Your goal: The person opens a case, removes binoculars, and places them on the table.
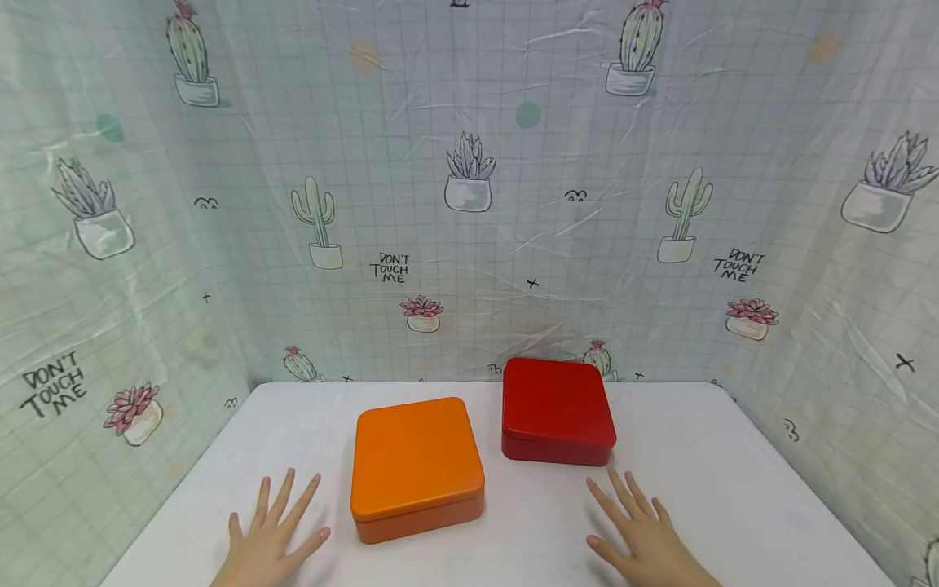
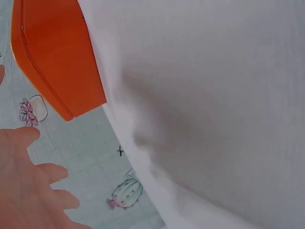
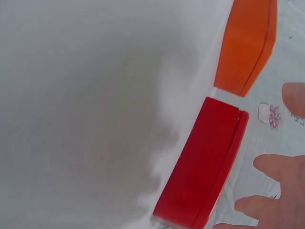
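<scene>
An orange lidded box [image 1: 418, 461] lies on the white table left of centre, its lid on. Farther back and to the right is a red lidded box [image 1: 557, 408], also covered by its lid. My left hand [image 1: 271, 534], fingers spread, hovers at the front left beside the orange box and holds nothing. At the front right, my right hand [image 1: 641, 530] has its fingers spread too, with the fingertips just short of the red box in the head view. Both wrist views show shadows of the hands on the white surface.
The white table [image 1: 734, 473] has its far edge against a hanging curtain [image 1: 513, 244] printed with cacti and potted plants. More of this curtain encloses the left and right sides. A narrow gap separates the two boxes.
</scene>
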`<state>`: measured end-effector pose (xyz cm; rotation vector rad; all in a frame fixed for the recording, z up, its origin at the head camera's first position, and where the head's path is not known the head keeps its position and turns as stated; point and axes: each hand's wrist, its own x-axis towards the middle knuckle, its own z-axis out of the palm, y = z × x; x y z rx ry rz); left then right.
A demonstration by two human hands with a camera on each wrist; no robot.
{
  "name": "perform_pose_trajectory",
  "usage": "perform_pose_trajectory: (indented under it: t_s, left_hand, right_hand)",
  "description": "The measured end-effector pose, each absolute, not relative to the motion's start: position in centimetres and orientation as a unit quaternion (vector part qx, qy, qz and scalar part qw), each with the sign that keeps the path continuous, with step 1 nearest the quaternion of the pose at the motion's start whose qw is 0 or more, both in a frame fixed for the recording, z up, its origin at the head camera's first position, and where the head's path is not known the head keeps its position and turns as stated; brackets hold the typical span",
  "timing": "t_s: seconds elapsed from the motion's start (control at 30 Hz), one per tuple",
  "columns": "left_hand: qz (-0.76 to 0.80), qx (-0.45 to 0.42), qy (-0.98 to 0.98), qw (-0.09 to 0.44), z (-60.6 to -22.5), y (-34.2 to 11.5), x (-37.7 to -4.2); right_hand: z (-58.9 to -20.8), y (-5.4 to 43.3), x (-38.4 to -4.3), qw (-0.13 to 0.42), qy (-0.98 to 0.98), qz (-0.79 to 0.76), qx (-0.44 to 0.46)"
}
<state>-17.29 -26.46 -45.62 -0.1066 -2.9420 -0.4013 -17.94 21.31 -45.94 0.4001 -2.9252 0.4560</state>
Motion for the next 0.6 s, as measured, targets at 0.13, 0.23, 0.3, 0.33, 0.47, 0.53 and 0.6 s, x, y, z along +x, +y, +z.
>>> perform_pose_trajectory:
  t_s: [0.13,0.23,0.3,0.33,0.47,0.53,0.6]
  left_hand:
    - [-0.149,-0.042,-0.984,0.091,-45.3,-26.0,-17.2]
    - [-0.166,-0.044,-0.982,0.085,-45.0,-25.6,-17.3]
    - [-0.182,-0.044,-0.979,0.078,-44.8,-25.3,-17.4]
    - [-0.190,-0.044,-0.978,0.076,-44.6,-25.2,-17.4]
    - [-0.222,-0.042,-0.972,0.064,-44.0,-24.6,-17.5]
    - [-0.233,-0.038,-0.970,0.053,-43.6,-24.3,-17.5]
    - [-0.244,-0.028,-0.969,0.036,-43.3,-23.9,-17.6]
  right_hand:
    - [-45.9,20.7,-17.9,0.078,-0.972,0.166,0.149]
    - [-45.7,20.2,-18.1,0.066,-0.969,0.184,0.153]
    - [-45.5,19.8,-18.2,0.052,-0.966,0.199,0.154]
    - [-45.4,19.6,-18.3,0.047,-0.965,0.207,0.154]
    - [-45.2,19.1,-18.4,0.036,-0.955,0.239,0.174]
    - [-45.1,18.9,-18.5,0.039,-0.950,0.248,0.185]
    - [-45.2,18.8,-18.6,0.040,-0.946,0.257,0.193]
